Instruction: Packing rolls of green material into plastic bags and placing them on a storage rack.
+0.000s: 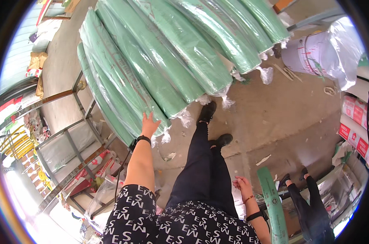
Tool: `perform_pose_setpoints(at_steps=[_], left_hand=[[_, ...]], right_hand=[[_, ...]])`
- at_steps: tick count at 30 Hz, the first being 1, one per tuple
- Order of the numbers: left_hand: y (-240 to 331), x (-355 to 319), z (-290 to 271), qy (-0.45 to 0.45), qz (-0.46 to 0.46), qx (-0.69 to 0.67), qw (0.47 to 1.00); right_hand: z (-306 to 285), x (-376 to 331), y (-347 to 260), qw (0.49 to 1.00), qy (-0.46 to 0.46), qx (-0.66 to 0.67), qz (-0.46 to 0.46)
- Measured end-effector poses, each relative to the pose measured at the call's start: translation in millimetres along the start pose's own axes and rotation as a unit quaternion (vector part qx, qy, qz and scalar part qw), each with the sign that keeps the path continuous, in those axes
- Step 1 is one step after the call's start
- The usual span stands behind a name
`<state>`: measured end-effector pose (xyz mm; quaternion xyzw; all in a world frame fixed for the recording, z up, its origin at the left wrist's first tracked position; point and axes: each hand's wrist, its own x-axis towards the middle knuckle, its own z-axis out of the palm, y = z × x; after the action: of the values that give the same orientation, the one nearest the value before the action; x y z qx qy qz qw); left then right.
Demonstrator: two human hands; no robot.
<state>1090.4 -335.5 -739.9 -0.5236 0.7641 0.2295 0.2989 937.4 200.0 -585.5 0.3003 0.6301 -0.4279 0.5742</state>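
Several long green rolls wrapped in clear plastic (172, 53) lie side by side across the upper part of the head view. Their near ends are twisted into plastic tufts. My left hand (151, 124) rests with spread fingers on the near end of one roll toward the left. By my right side, my right hand (244, 189) is loosely closed, and nothing plainly shows in it. Just right of that hand stands a long, narrow green piece (271, 203) with printing, apart from the fingers.
A metal frame rack (76, 150) stands at the left. At the upper right is a white wrapped bundle (304, 55); red and white packages (354, 130) line the right edge. Another person's legs (306, 203) show at the lower right. Scraps lie on the concrete floor (270, 118).
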Motion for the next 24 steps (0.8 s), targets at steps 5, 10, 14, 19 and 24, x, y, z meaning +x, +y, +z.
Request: perform_pose_setpoints(at_steps=[5,10,14,19,24], left_hand=[[62.5,-15.0,-38.0,0.259,0.011,-0.081,0.963],[188.9,-75.1,-26.7,-0.017,0.201,-0.203,0.958],[325.6,-199.4,-8.2,-0.063,0.381,-0.176,0.906],[507.4,-333.9,-34.5,-0.159,0.575,-0.076,0.799],[686.6,-321.4,-65.0,0.001,0.681,-0.024,0.732]], right_hand=[[-23.9,-28.2,-3.0,0.998,0.015,0.012,-0.067],[-71.2,-25.8,62.3,0.996,0.022,-0.048,-0.079],[-94.7,-61.6,56.3,0.993,0.043,-0.007,-0.107],[-143.5,-91.2,65.7,0.972,0.139,0.121,-0.149],[-157.4,-105.2,93.3,0.935,0.257,0.225,-0.092]])
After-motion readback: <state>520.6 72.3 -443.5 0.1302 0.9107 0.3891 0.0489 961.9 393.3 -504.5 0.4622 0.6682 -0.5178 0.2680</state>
